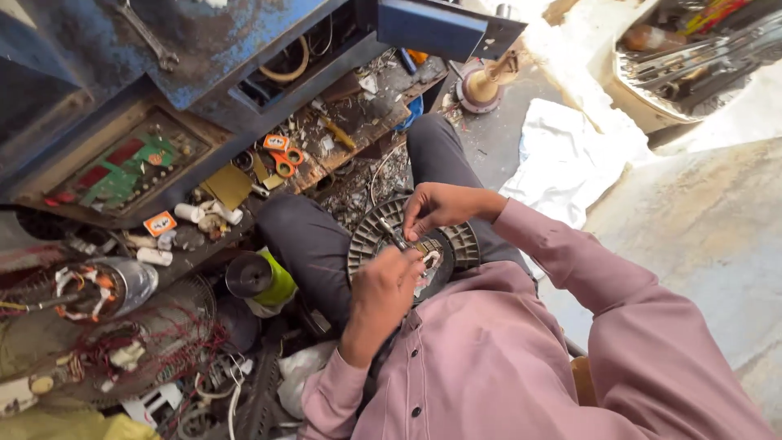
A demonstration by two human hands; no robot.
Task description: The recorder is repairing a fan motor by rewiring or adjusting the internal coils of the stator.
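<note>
At far left I see a stripped motor winding with orange and white wires [85, 292], then a yellow-green spool with a black cap [262, 279] beside the knee. My left hand [383, 295] is clenched around a thin metal tool [393, 234] above the round, ribbed grey metal motor housing [376, 238] resting on my lap. My right hand [438, 207] pinches the tool's upper end over the housing, with a white cloth [562, 159] on the floor farther right.

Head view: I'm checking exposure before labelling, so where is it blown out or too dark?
Head view: the white cloth and the concrete floor are overexposed in sunlight; the blue cabinet sits in shade; both hands stay sharp and evenly lit.
</note>
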